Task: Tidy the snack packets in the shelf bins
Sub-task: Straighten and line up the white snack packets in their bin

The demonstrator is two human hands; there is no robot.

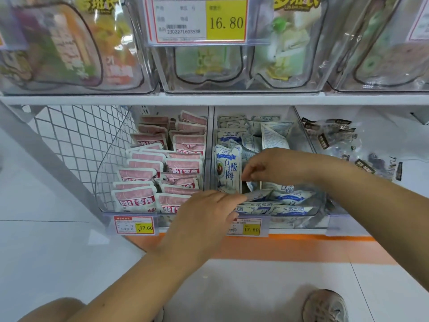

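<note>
L to R: a white wire-mesh side panel (76,145), then the clear plastic left bin (102,194) w/ pink-and-white snack packets (144,173) standing in two fairly even rows, faces fwd, and a yellow-and-red price tag (134,225) on its front lip. Next is the clear plastic middle bin (322,205), where we're working. It holds blue-and-white snack packets (232,133), upright at the back but in a loose heap lying flat at the front, plus one tall upright blue-and-white packet (228,168) by the left wall. Our left hand (209,212) is at the front lip, fingers and thumb closed on a flat blue-and-white packet (257,195) from the heap. Our right hand (276,166) reaches in above the heap, fingertips bunched and curled down just beside the tall one; we can't tell if they pinch anything. Far right sit dark-labelled see-through packets (336,135), untouched. As for risks, we reckon the heap is the main one. The pkts look slick and overlap, so pulling one out could drag its neighbours over the low front lip onto the floor. The tall pkt has little propping its right side, so a knock from our right knuckles would prob. tip it flat. Standing pkts up w/o clearing a gap first could also crumple them or push the back row over.
</note>
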